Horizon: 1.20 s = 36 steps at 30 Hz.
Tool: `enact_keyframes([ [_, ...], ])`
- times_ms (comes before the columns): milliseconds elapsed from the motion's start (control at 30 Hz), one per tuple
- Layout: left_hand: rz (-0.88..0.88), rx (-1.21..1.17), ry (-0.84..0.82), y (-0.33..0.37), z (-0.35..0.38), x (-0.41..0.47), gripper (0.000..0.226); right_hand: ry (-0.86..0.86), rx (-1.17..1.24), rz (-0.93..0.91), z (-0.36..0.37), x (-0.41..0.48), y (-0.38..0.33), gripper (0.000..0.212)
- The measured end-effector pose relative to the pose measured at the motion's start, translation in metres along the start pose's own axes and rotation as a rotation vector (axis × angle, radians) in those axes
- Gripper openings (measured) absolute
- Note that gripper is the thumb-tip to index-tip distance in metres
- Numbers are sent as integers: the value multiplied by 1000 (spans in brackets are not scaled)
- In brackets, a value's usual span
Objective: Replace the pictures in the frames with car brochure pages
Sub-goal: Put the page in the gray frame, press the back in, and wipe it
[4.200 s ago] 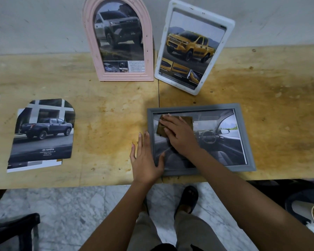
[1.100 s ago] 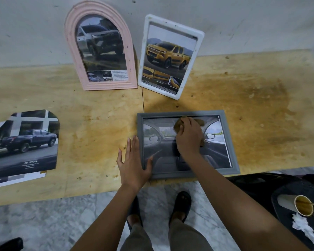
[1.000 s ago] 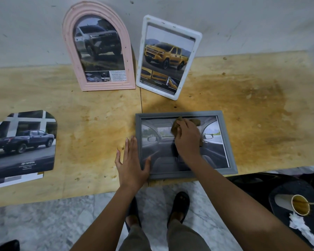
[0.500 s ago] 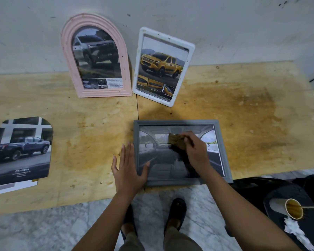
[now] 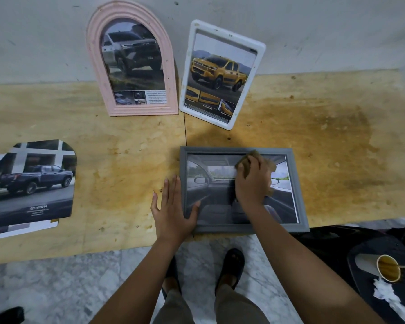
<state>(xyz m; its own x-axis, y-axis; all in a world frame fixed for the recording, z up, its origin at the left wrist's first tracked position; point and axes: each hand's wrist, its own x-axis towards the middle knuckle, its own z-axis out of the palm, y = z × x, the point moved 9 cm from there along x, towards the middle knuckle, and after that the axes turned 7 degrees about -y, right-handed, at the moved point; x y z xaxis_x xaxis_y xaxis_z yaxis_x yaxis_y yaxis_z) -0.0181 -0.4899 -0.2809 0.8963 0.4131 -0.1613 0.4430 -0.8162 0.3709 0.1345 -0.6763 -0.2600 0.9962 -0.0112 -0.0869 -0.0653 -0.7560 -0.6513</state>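
Right hand (image 5: 251,181) grips a brown cloth (image 5: 255,160) on the grey frame (image 5: 297,190), long axis left-right; left hand (image 5: 173,206), fingers spread, braces its left edge.

Dim, soft light; wide-angle edge distortion

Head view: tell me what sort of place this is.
Probably a makeshift home or workshop bench: a stained plywood table against a bare, scuffed wall, a marble-patterned floor, and a pink frame and white frame leaning on that wall.
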Motion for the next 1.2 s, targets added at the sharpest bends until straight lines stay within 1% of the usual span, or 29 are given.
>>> enact_keyframes([
  [100, -6, 17, 2, 0, 0, 0, 81, -68, -54, -127, 13, -5, -12, 31],
  [167, -7, 25, 4, -1, 0, 0, 80, -127, -80, -259, 20, -9, -22, 29],
  [267, -12, 34, 12, -2, -1, -1, 81, -267, -76, -495, 32, -22, -42, 24],
  [367, -14, 26, 14, -1, -1, -2, 82, -415, -83, -669, 36, -38, -49, 20],
  [433, -25, 30, 8, -3, 0, -1, 84, -515, -124, -762, 34, -47, -44, 22],
  [500, -35, 29, -5, -3, 1, -1, 85, -604, -143, -808, 28, -54, -31, 29],
  [533, -37, 23, -9, -3, 1, -1, 85, -620, -139, -803, 22, -54, -23, 31],
  [567, -37, 13, -12, -3, 1, -1, 85, -591, -140, -804, 15, -54, -16, 31],
  [633, -39, -7, -10, -1, 0, -2, 86, -467, -137, -780, -3, -51, -1, 29],
  [667, -44, -13, -13, -2, 0, -2, 86, -409, -104, -738, -11, -48, 6, 28],
  [767, -58, -22, -25, -3, 0, -1, 85, -313, 86, -561, -33, -36, 20, 30],
  [833, -65, -23, -34, -3, -1, -1, 84, -230, 190, -400, -53, -26, 29, 29],
  [933, -64, -35, -41, -2, -2, -2, 84, 39, 286, -219, -102, -8, 47, 29],
  [1000, -52, -48, -36, -2, -3, -3, 86, 221, 275, -142, -132, 3, 62, 29],
  [1033, -45, -58, -33, -2, -3, -3, 87, 268, 232, -117, -140, 8, 69, 30],
  [1067, -40, -68, -31, -2, -3, -3, 87, 261, 175, -67, -141, 13, 78, 32],
  [1100, -35, -75, -33, -2, -3, -3, 87, 193, 114, 5, -136, 18, 88, 36],
  [1167, -24, -87, -40, -1, -3, -3, 88, -63, -27, 144, -113, 22, 106, 52],
  [1200, -16, -93, -50, -1, -3, -4, 88, -172, -97, 163, -103, 21, 111, 58],
])
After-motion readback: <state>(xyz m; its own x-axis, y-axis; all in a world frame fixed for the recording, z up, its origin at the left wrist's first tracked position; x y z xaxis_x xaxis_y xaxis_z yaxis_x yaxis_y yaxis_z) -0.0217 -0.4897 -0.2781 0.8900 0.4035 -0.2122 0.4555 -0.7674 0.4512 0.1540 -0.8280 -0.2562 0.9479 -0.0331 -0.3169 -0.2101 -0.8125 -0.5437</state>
